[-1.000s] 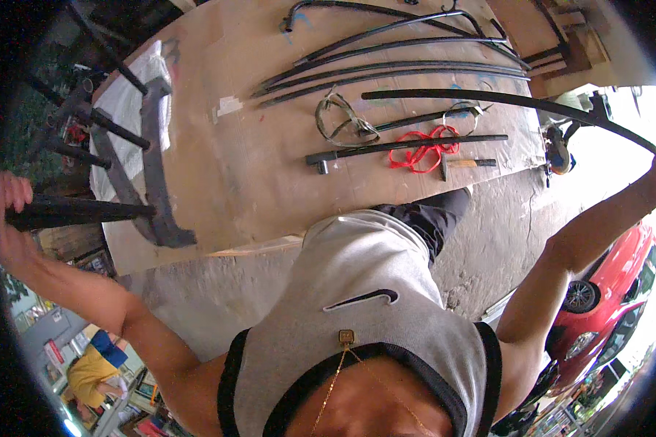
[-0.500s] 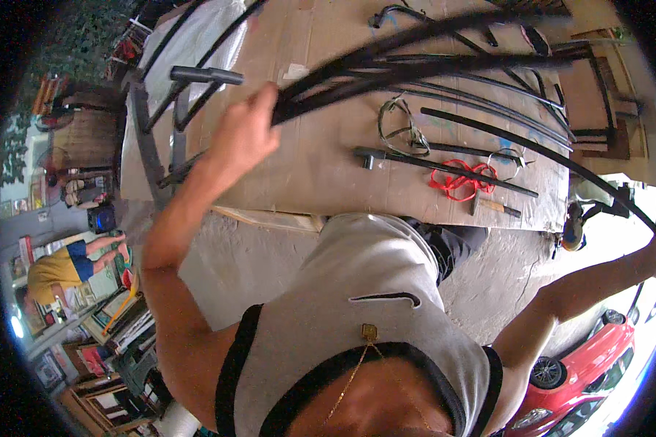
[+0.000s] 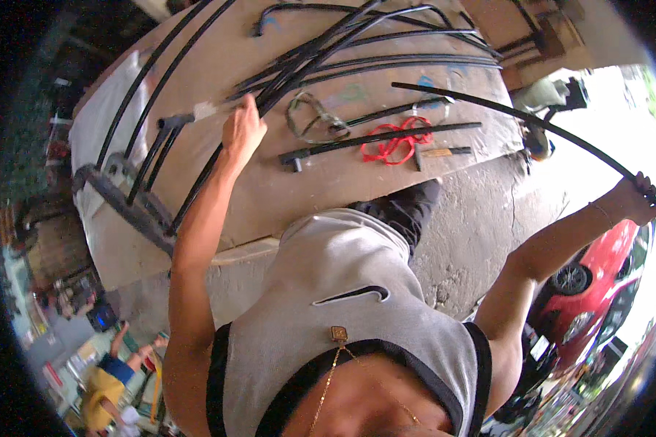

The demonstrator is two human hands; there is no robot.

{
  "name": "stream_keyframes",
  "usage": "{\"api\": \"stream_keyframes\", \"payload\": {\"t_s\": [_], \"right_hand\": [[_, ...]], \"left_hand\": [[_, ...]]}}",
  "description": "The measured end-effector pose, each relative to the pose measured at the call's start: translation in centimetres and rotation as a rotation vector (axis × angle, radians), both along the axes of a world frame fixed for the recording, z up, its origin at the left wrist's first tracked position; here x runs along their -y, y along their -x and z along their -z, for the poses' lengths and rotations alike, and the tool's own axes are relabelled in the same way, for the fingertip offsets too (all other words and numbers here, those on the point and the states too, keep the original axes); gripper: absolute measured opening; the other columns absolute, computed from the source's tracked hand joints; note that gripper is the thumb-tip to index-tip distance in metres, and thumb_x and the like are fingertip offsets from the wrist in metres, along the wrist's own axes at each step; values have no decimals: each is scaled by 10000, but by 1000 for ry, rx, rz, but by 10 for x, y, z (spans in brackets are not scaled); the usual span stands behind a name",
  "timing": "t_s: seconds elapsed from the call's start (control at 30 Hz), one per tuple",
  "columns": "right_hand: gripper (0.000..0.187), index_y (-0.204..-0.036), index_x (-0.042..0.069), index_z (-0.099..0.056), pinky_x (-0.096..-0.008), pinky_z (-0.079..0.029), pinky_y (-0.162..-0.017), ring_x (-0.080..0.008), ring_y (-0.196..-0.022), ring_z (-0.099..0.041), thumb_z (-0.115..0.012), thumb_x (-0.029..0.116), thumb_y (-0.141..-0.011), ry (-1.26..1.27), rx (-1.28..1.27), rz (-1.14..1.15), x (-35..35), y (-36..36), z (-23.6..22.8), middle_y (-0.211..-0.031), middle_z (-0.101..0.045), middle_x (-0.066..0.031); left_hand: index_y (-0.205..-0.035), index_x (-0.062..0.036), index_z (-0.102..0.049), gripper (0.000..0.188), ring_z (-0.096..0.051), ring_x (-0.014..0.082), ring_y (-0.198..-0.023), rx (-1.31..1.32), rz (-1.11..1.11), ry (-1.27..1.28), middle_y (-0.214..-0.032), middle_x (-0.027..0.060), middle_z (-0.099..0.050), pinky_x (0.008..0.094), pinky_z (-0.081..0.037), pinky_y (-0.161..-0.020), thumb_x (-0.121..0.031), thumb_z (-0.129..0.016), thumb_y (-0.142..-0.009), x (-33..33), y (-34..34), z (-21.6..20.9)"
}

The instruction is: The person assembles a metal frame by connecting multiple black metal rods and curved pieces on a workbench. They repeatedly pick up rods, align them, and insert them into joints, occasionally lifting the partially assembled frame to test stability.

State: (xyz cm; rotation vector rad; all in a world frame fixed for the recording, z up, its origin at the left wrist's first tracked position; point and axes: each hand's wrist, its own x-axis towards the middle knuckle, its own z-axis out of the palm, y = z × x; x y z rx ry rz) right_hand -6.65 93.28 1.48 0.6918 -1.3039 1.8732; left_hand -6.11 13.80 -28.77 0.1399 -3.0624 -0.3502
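My left hand (image 3: 243,137) is closed on the lower part of some black metal tubes (image 3: 310,62) that slant up across the table. Out to the right, my right hand (image 3: 635,198) grips the end of a long curved black tube (image 3: 521,115), whose other end reaches back over the table. Nearest my left hand lie a loop of greenish cord (image 3: 299,120) and a short black tube with a cross-piece (image 3: 175,122). A black bar with a short stub (image 3: 357,144) rests in front, partly over a tangle of red strap (image 3: 393,146).
The cardboard-covered table (image 3: 248,207) holds several more black tubes (image 3: 430,62). A hammer with a wooden handle (image 3: 444,152) lies near its front edge. At the left stands a dark frame (image 3: 127,211). A red car (image 3: 598,291) is behind at right; a person in yellow (image 3: 98,397) is at lower left.
The tubes at my left hand have come down toward the table and now slant more steeply. My right hand still grips the curved tube. The whole view has turned.
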Motion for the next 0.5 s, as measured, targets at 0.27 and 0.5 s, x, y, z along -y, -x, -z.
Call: {"api": "stream_keyframes", "payload": {"t_s": [0.27,0.5], "right_hand": [[250,-916,56,-592,-317,-446,-590,-179,-677,-543,-522,292,-873,-21,-84,441,7,-95,-80,-746,-567,-49],[237,-988,42,-594,-318,-452,-624,-195,-704,-550,-529,228,-857,-744,120,862,229,-18,8,-855,-594,-80]], "left_hand": [[-1047,18,-482,415,-641,405,-792,93,-15,-110,-858,245,-642,455,-535,-647,-253,-674,-798,-1,5,85],[-1221,4,-487,592,-624,398,-901,53,-67,-90,-985,240,-633,462,-518,-736,-367,-672,-799,-4,-3,109]]}}
